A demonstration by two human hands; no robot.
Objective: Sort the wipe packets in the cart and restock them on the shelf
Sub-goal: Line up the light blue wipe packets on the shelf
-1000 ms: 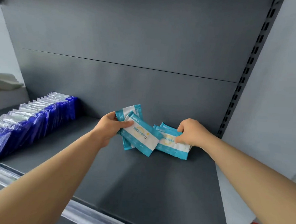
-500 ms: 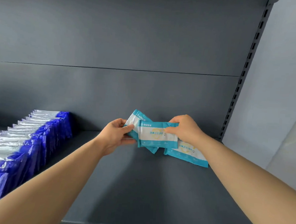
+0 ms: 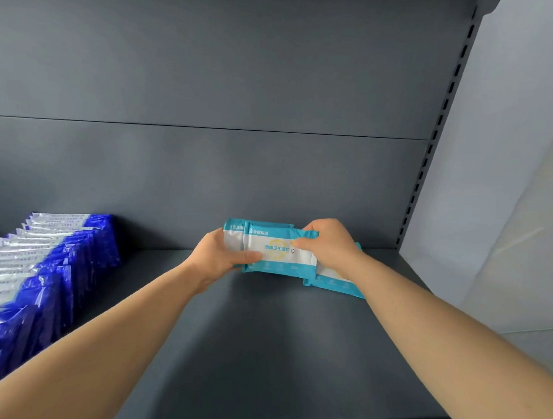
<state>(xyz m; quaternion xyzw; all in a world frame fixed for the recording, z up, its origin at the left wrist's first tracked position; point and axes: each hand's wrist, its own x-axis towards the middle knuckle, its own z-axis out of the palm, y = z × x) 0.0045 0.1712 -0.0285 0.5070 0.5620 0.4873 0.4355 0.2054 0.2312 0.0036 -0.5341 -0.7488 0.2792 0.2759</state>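
Near the back of the dark grey shelf (image 3: pixel 261 352) I hold a small stack of teal-and-white wipe packets (image 3: pixel 279 252) upright, facing me. My left hand (image 3: pixel 218 257) grips the stack's left end, thumb across the front. My right hand (image 3: pixel 327 247) pinches its upper right corner. One more teal packet (image 3: pixel 332 281) lies flat on the shelf under my right wrist, partly hidden. The cart is out of view.
A long row of blue-and-silver wipe packets (image 3: pixel 41 270) stands on the left side of the shelf, running from the back toward me. The slotted shelf upright (image 3: pixel 432 147) and a pale wall (image 3: pixel 511 157) bound the right side.
The teal packets went from fanned and tilted to squared up and upright. My right hand left the packet lying on the shelf and took the stack's upper right corner. The view tilted up.
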